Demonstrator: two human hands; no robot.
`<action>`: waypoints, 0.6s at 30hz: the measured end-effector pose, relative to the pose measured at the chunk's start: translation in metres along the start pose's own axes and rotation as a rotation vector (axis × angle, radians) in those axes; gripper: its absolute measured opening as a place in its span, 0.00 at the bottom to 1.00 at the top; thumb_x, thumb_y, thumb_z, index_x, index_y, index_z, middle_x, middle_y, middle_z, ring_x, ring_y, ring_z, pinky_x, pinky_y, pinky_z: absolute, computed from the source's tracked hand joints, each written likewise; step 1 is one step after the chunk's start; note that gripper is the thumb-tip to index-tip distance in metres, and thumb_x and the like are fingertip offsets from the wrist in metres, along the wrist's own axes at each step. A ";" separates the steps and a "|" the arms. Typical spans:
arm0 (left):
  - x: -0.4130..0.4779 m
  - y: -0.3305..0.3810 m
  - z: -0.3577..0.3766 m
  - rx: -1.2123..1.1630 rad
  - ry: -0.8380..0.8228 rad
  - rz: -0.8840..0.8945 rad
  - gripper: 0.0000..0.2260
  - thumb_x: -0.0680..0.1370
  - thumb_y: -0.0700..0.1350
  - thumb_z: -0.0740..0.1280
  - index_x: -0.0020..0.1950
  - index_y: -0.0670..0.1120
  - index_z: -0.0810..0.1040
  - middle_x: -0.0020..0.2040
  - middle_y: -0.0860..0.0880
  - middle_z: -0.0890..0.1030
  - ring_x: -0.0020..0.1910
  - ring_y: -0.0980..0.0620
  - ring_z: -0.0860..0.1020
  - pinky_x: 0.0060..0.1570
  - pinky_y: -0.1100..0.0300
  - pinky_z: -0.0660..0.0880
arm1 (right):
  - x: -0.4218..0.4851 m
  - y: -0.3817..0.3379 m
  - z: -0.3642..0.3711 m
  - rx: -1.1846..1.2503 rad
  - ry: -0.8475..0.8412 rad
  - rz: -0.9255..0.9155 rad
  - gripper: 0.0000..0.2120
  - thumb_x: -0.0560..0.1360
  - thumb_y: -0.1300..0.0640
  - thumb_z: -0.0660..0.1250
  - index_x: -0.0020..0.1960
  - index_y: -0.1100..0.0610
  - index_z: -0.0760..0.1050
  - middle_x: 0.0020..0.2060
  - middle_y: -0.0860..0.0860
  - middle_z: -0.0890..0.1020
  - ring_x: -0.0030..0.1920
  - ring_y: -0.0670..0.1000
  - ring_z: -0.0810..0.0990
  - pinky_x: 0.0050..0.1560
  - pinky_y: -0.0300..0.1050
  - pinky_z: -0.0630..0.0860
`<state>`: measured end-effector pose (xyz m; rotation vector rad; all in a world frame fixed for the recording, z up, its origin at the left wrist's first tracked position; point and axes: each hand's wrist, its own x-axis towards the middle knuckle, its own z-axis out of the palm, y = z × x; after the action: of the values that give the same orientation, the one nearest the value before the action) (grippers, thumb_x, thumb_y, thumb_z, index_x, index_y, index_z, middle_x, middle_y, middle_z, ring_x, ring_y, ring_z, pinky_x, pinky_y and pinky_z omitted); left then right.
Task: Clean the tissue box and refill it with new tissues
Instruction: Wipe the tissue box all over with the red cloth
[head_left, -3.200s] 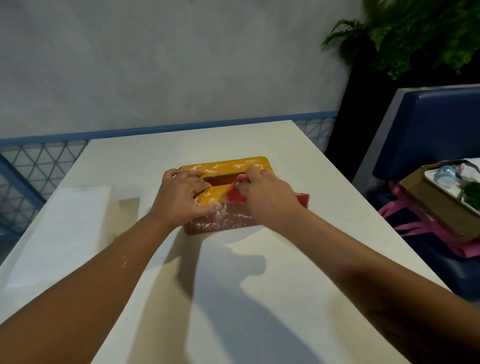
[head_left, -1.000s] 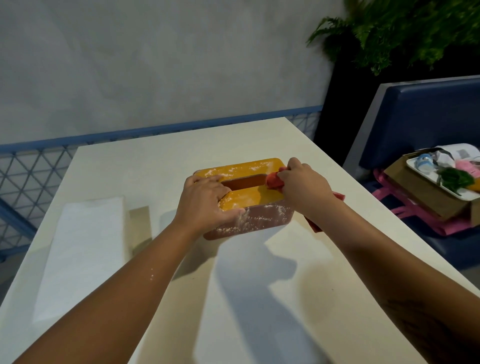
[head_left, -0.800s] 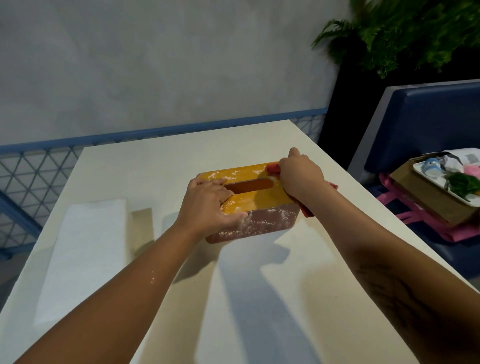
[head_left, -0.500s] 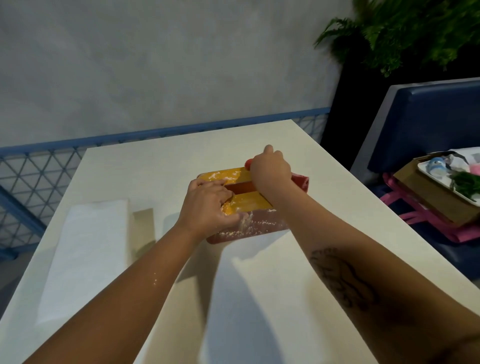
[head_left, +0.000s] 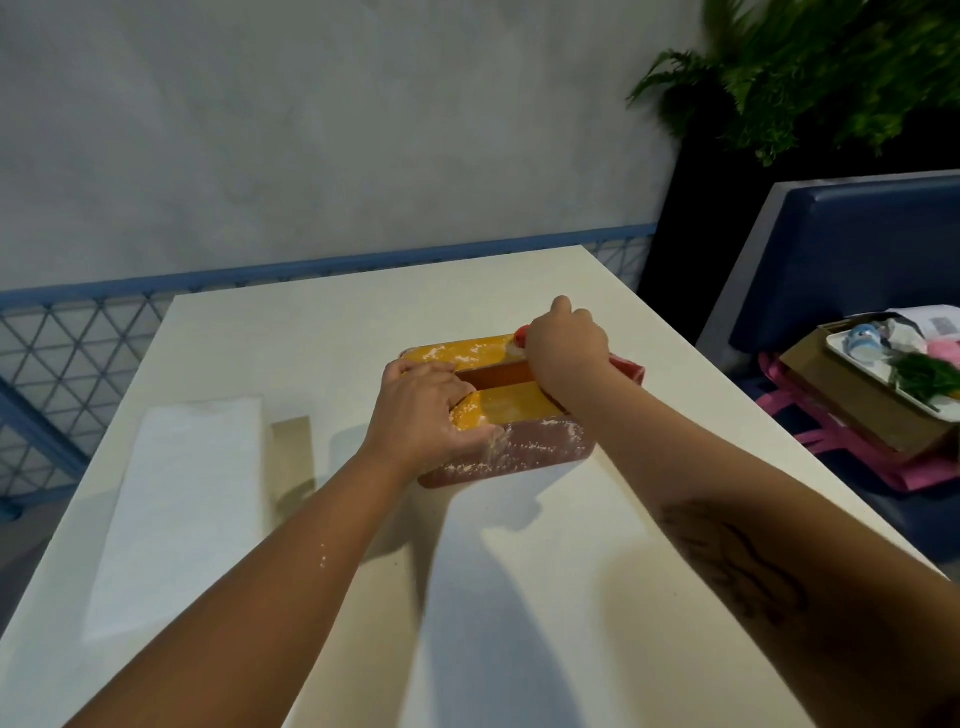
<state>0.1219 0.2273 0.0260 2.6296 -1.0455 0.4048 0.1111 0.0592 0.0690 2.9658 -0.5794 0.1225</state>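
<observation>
on the counter (head_left: 363, 312), near its middle, one tissue box (head_left: 519, 447) stood with its long axis running left to right, the right end turned slightly away from the person. the left hand (head_left: 426, 410) was clamped on the box's near-left end, fingers curled over the yellow lid (head_left: 511, 402) at the slot and thumb pressed on the front wall. the right hand (head_left: 566, 348) sat at the far-right corner, its grip closed round one red cloth (head_left: 628, 371), whose loose end trailed off the right end of the box.

white dust (head_left: 457, 354) lay on the far strip of the lid, directly left of the cloth along the long axis. more speckled the front wall by the left thumb. judgement: wiping was in hand and unfinished. the coming stroke would need to run leftward along the far strip, and the right hand was placed for it while the left steadied the box.

count: one box, one lid with one slot, one cloth, and one stack of new tissues (head_left: 182, 415) lying well left of the box, untouched. two hands, both occupied.
</observation>
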 end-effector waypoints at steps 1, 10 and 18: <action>0.000 0.000 0.000 -0.003 0.005 -0.003 0.36 0.64 0.71 0.52 0.55 0.49 0.81 0.55 0.53 0.82 0.64 0.54 0.72 0.61 0.56 0.54 | 0.000 -0.007 -0.001 0.024 -0.007 0.018 0.17 0.77 0.55 0.64 0.65 0.58 0.72 0.58 0.58 0.70 0.56 0.56 0.72 0.52 0.48 0.75; -0.001 0.001 0.001 0.031 0.019 -0.014 0.35 0.63 0.72 0.51 0.52 0.49 0.82 0.53 0.55 0.82 0.61 0.55 0.74 0.60 0.57 0.52 | -0.011 -0.021 -0.002 -0.017 0.070 -0.350 0.17 0.76 0.54 0.66 0.65 0.54 0.73 0.61 0.55 0.70 0.58 0.56 0.73 0.54 0.49 0.76; 0.000 0.001 0.000 0.023 0.019 -0.001 0.36 0.63 0.72 0.50 0.56 0.51 0.81 0.57 0.55 0.81 0.64 0.56 0.72 0.59 0.57 0.51 | 0.002 0.026 0.002 -0.027 -0.026 -0.015 0.22 0.75 0.47 0.66 0.67 0.52 0.72 0.55 0.55 0.71 0.54 0.57 0.74 0.53 0.50 0.76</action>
<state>0.1213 0.2268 0.0258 2.6416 -1.0393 0.4427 0.1032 0.0338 0.0701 2.9494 -0.5566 0.0740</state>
